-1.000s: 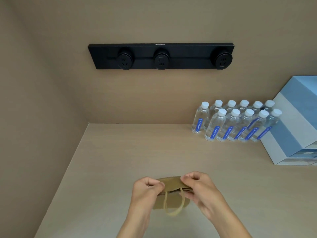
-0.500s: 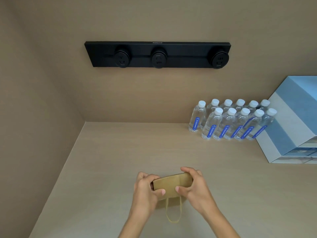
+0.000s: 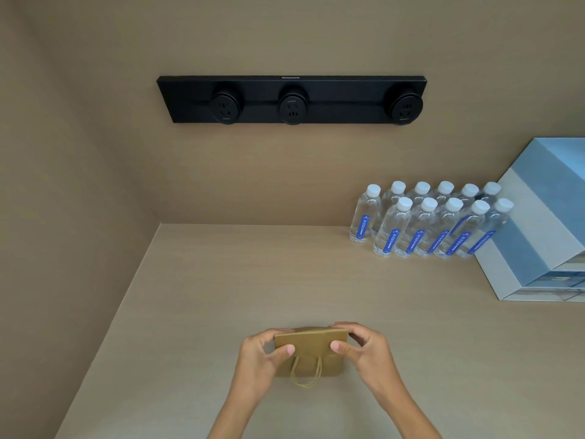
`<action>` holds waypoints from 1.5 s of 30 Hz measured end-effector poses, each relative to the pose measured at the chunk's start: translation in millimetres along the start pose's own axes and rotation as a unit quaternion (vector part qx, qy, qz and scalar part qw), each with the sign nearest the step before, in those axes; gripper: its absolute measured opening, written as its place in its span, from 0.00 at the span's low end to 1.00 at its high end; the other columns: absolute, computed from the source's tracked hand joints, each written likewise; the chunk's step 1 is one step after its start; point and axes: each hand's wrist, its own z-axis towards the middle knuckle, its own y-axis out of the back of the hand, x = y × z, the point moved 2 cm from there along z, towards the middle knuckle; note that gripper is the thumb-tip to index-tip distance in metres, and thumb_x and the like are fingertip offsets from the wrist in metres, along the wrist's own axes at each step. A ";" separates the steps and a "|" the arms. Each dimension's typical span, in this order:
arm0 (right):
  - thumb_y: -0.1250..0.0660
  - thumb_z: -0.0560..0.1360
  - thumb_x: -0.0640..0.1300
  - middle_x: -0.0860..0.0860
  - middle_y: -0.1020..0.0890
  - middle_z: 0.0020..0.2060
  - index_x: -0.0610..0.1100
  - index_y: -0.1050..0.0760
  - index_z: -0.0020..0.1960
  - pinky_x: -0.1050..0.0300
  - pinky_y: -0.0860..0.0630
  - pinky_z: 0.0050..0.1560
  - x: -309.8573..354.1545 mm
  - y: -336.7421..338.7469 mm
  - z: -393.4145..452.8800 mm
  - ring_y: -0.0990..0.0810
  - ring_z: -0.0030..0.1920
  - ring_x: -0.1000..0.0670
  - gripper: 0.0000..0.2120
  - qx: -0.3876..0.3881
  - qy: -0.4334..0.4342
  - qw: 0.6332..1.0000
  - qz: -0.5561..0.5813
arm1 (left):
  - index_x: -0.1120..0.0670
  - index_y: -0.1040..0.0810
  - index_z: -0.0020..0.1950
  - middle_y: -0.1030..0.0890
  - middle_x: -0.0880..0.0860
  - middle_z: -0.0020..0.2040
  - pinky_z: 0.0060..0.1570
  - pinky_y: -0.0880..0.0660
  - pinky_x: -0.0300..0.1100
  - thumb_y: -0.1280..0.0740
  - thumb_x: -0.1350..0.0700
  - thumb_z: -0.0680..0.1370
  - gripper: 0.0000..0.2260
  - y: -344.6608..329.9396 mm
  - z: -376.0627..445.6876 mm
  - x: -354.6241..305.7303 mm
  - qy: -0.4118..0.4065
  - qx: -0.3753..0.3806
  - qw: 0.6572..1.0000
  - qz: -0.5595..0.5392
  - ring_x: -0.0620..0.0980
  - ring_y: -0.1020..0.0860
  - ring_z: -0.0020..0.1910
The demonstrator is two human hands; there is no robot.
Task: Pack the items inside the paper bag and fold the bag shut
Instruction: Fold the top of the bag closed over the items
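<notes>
**Q:** Near the table's front edge, what were the hands doing?

**A:** A small brown bag lay flat there, its top folded toward the person. The left hand and right hand each pinched one end of the fold, thumbs on top, fingers curled behind. Its handles trailed out below the flap.

**Q:** What could have gone wrong?

**A:** The stiff paper might have sprung open if either pinch loosened before creasing. Uneven pressure could have skewed the fold. Whatever was inside was hidden.

**Q:** Was there room to move?

**A:** Plenty. Bare table stretched behind and beside the bag. Bottles and a box stood well apart at back right; a wall closed the left.
</notes>
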 end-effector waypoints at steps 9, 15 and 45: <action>0.31 0.73 0.33 0.57 0.17 0.51 0.52 0.16 0.50 0.61 0.22 0.50 -14.2 9.8 0.5 0.18 0.50 0.54 0.15 -0.058 0.048 0.997 0.005 | 0.52 0.16 0.38 0.12 0.48 0.41 0.42 0.24 0.32 0.27 0.67 0.72 0.10 -0.2 4.3 5.7 -0.009 0.001 1.000 0.020 0.43 0.16 0.42; 0.35 0.69 0.23 0.50 0.18 0.44 0.45 0.16 0.42 0.56 0.23 0.49 -6.9 4.5 17.4 0.19 0.46 0.55 0.19 -0.022 0.116 0.986 -0.114 | 0.44 0.18 0.49 0.17 0.42 0.46 0.51 0.28 0.36 0.26 0.57 0.71 0.10 -2.4 11.8 -12.4 -0.126 0.030 0.966 0.224 0.43 0.21 0.49; 0.26 0.67 0.42 0.53 0.22 0.38 0.46 0.20 0.38 0.66 0.28 0.40 -10.8 -3.8 -2.1 0.24 0.37 0.56 0.04 0.013 0.065 0.996 -0.058 | 0.49 0.20 0.49 0.18 0.47 0.47 0.42 0.30 0.42 0.37 0.43 0.76 0.12 -41.7 12.1 -41.8 -0.228 0.002 0.856 0.464 0.48 0.23 0.51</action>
